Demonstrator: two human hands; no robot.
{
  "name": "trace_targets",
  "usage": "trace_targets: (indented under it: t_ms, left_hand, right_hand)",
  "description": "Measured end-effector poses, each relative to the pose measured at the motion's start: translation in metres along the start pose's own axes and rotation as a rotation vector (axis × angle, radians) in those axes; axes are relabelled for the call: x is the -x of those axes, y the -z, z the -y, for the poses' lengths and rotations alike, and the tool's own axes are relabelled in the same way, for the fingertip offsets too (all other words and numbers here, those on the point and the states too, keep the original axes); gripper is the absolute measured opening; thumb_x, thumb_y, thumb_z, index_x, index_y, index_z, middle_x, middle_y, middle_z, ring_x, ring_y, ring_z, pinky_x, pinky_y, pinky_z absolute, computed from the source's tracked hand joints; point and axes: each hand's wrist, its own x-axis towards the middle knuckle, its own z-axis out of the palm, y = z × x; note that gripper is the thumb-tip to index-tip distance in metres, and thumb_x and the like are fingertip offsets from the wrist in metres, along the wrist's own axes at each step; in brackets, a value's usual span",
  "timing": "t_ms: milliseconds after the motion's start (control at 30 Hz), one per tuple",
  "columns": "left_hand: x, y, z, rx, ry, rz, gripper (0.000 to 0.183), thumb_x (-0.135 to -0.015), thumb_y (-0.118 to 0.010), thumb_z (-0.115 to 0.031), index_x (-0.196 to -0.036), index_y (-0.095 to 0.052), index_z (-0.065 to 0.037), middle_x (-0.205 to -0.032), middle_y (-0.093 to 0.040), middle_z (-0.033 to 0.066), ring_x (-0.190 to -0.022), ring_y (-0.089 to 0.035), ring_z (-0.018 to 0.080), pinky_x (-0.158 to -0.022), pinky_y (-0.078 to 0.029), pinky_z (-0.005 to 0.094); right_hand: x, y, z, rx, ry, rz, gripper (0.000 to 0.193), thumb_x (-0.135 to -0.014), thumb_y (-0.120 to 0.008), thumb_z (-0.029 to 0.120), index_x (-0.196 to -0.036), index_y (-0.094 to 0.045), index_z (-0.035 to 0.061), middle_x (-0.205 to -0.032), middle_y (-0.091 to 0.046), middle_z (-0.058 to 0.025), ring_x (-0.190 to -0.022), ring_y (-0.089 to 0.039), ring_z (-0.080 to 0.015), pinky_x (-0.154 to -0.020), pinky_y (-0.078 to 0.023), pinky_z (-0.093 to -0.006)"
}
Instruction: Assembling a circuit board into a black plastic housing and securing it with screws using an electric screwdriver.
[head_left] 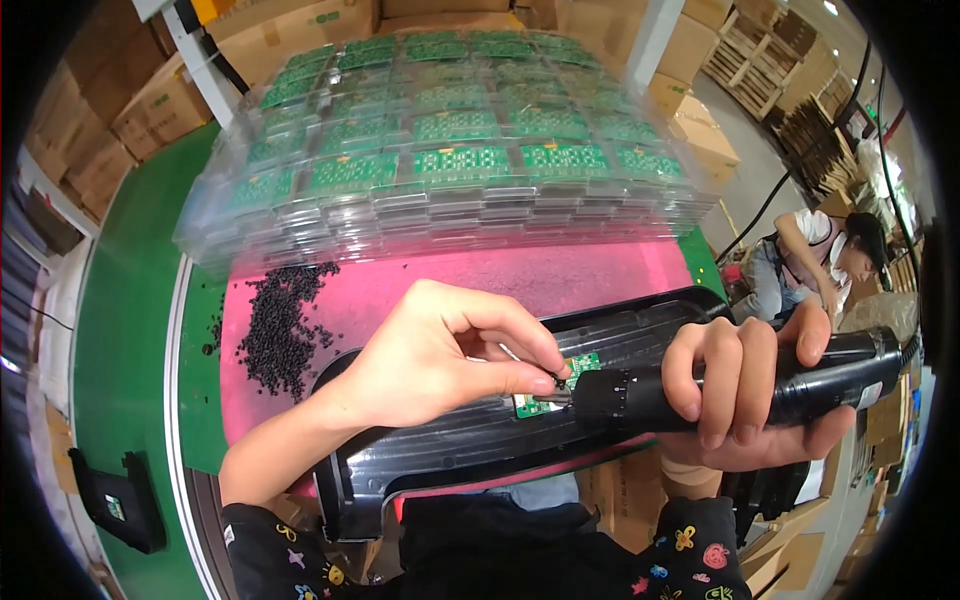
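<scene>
My right hand (745, 385) is wrapped round a black electric screwdriver (625, 400), which lies almost level with its tip pointing left. The metal bit ends over a small green circuit board (583, 370) inside a long black plastic housing (430, 460). Thumb and forefinger of my left hand (450, 360) are pinched together right at the bit. Something tiny and dark shows at those fingertips, too small to name for certain. The housing rests on a pink mat (490, 280) in front of me, partly covered by both hands.
A heap of tiny black pieces (280, 330), probably screws, lies on the mat's left. Behind it rise stacked clear trays (450, 215) of green circuit boards. Another black housing (118, 500) is at the lower left. A co-worker (815, 255) crouches at right near cardboard boxes (700, 140).
</scene>
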Motion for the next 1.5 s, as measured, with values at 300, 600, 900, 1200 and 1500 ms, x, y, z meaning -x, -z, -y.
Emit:
trace_targets:
  t_ms: [300, 600, 900, 1200, 1500]
  left_hand:
    - [-0.001, 0.006, 0.007, -0.512, -0.311, -0.070, 0.016, -0.083, -0.071, 0.006, -0.098, -0.067, 0.003, -0.091, -0.072, 0.0103, -0.086, -0.071, 0.0174, -0.075, -0.059, 0.0291]
    - [-0.002, 0.001, 0.021, -0.765, -0.710, 0.013, 0.025, -0.075, -0.079, 0.002, -0.090, -0.059, 0.001, -0.082, -0.067, 0.0125, -0.072, -0.067, 0.0270, -0.062, -0.054, 0.0346]
    - [-0.002, 0.001, 0.020, -0.768, -0.668, 0.033, 0.022, -0.074, -0.077, 0.005, -0.091, -0.063, 0.003, -0.082, -0.069, 0.0132, -0.074, -0.070, 0.0276, -0.064, -0.057, 0.0331]
    - [-0.001, 0.006, 0.023, -0.920, -0.459, -0.031, 0.017, -0.074, -0.072, 0.008, -0.090, -0.068, 0.003, -0.083, -0.070, 0.0119, -0.079, -0.069, 0.0276, -0.066, -0.055, 0.0349]
    - [0.006, 0.006, 0.036, -0.972, -0.155, 0.162, 0.025, -0.077, -0.068, 0.005, -0.101, -0.069, -0.001, -0.087, -0.065, 0.0138, -0.082, -0.064, 0.0333, -0.071, -0.051, 0.0419]
  right_hand:
    - [-0.002, -0.007, 0.003, 0.102, 0.168, 0.045, 0.042, -0.094, -0.062, 0.043, -0.116, -0.043, 0.0131, -0.060, -0.060, -0.0021, -0.044, -0.055, -0.0139, -0.049, -0.047, -0.0298]
    - [-0.004, -0.015, -0.004, 0.176, 0.150, 0.104, 0.039, -0.086, -0.071, 0.035, -0.103, -0.046, 0.0099, -0.055, -0.059, 0.0004, -0.039, -0.052, -0.0089, -0.047, -0.047, -0.0259]
    - [-0.004, -0.013, -0.005, 0.209, 0.074, 0.132, 0.040, -0.087, -0.070, 0.037, -0.104, -0.044, 0.0110, -0.057, -0.061, -0.0011, -0.041, -0.056, -0.0107, -0.049, -0.049, -0.0263]
    - [-0.003, 0.022, 0.010, 0.386, -0.092, 0.071, 0.052, -0.086, -0.068, 0.054, -0.105, -0.043, 0.0120, -0.060, -0.054, 0.0015, -0.045, -0.052, -0.0119, -0.051, -0.044, -0.0276]
    - [0.012, 0.055, -0.010, 0.452, -0.213, -0.052, 0.050, -0.091, -0.055, 0.054, -0.106, -0.043, 0.0088, -0.059, -0.047, 0.0000, -0.044, -0.045, -0.0115, -0.048, -0.038, -0.0284]
